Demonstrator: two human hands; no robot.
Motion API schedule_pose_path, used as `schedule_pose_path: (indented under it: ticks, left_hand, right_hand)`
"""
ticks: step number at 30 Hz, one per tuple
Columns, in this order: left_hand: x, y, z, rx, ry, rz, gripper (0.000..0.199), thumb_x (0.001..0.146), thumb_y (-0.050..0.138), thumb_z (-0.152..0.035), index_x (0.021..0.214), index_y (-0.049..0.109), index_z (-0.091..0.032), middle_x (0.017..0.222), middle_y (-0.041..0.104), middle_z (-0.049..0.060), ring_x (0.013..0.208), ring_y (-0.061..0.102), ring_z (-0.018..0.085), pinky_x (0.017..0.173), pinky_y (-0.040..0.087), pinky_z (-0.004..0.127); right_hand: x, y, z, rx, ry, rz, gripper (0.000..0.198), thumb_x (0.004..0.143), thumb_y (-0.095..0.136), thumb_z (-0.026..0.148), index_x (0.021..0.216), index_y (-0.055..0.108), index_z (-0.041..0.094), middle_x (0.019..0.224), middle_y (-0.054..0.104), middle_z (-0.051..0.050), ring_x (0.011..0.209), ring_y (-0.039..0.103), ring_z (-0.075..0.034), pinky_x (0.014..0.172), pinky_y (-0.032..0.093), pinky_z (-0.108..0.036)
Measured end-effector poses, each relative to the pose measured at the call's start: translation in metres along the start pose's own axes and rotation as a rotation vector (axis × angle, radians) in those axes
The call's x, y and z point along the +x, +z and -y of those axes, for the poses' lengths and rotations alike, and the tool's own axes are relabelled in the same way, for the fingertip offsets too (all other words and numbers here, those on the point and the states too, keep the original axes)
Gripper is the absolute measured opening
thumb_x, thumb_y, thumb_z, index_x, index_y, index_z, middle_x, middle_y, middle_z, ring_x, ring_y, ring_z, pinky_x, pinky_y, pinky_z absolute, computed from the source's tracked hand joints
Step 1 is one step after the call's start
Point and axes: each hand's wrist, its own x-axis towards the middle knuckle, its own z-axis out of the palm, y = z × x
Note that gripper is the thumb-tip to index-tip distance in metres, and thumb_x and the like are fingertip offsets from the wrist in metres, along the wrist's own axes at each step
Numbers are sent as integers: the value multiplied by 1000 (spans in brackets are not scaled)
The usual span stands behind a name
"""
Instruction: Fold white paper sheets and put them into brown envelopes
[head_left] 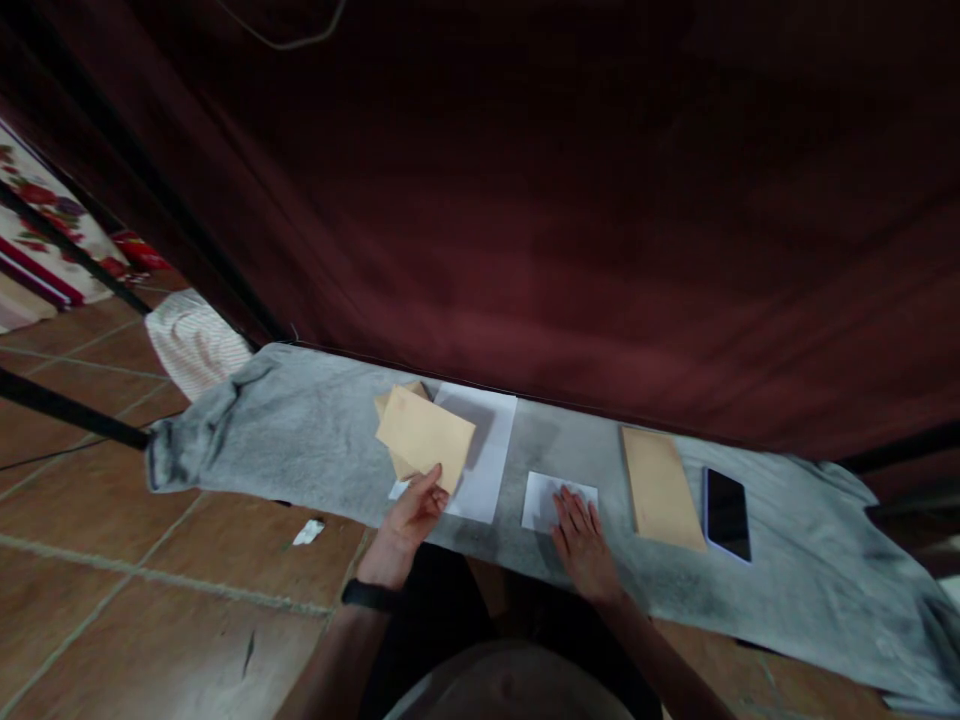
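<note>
My left hand [421, 508] pinches the lower edge of a tan paper envelope [427, 435] between thumb and fingers, lifted above the bench. Beneath it, other tan envelopes [409, 467] lie partly hidden, beside a large white sheet of paper [484, 470]. My right hand [583, 540] rests with fingers stretched out on a small white piece of paper [538, 502], which lies flat and looks folded. Farther right lies a tan stack, seemingly more envelopes [664, 490], apart from both hands.
A grey cloth [300, 430] covers the long narrow bench. At the right lies a dark-screened phone [727, 515]. A dark red curtain [525, 250] hangs along the back edge. Left are black metal poles [75, 408], a striped cloth [199, 345] and a white scrap [308, 532] on the tiled floor.
</note>
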Motion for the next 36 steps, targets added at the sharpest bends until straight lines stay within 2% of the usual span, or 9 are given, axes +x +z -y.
schedule_pose_path:
  ticks: [5,11,15,20,26,28,30,33,36]
  left_hand:
    - [-11,11,76,122,-35,97,36,66,88,-10,68,53,-19,61,60,-9,46,55,3,48,46,15]
    - [-8,4,113,249,-32,117,36,59,92,-22,70,57,-21,76,69,-4,62,65,8,60,55,20]
    - [-7,-1,123,359,-26,194,32,64,90,-32,79,64,-21,82,72,-1,71,68,11,64,57,24]
    - [-12,-2,133,585,61,315,36,73,81,-52,90,69,-23,90,75,4,83,71,20,69,60,32]
    - [-38,-11,135,887,-65,543,40,84,67,-59,90,71,-19,84,75,8,76,71,22,67,59,35]
    - [-44,-8,128,1139,138,621,38,88,64,-55,97,72,-19,90,75,10,83,72,25,73,59,39]
    - [-43,0,116,1412,561,635,43,87,67,-48,121,67,-21,121,71,14,112,67,31,94,55,46]
    - [-28,18,95,1839,1117,616,88,78,77,-44,154,38,-23,166,26,18,153,23,41,121,23,60]
    - [-7,29,80,2063,1285,716,110,70,84,-48,160,25,-25,170,7,19,155,10,42,122,10,64]
  right_hand:
    - [43,-4,54,721,340,9,54,102,41,50,148,49,23,149,55,-12,137,53,-27,113,46,-49]
    - [74,-8,75,1243,583,55,41,84,61,51,111,72,22,100,76,-5,87,71,-24,77,60,-36]
    - [68,-18,66,1377,688,84,36,74,70,46,96,74,19,88,76,-3,76,69,-21,69,56,-32]
    - [62,-23,57,1411,698,126,40,73,72,46,103,73,19,88,76,-3,73,68,-20,63,53,-29]
    - [58,-11,36,1043,524,13,22,78,62,35,92,75,23,87,76,0,90,68,-24,89,54,-40]
    - [55,-9,30,983,522,-8,24,79,57,32,95,74,23,90,75,-1,93,67,-24,92,53,-41]
    - [52,-8,27,956,512,-3,28,79,55,30,99,73,22,94,75,-2,95,67,-24,93,53,-40]
    - [47,-9,26,955,479,29,31,81,55,30,105,73,22,100,75,-3,98,67,-24,93,53,-39]
    - [43,-14,27,964,450,50,34,83,54,29,111,72,22,107,75,-4,100,67,-24,95,52,-39]
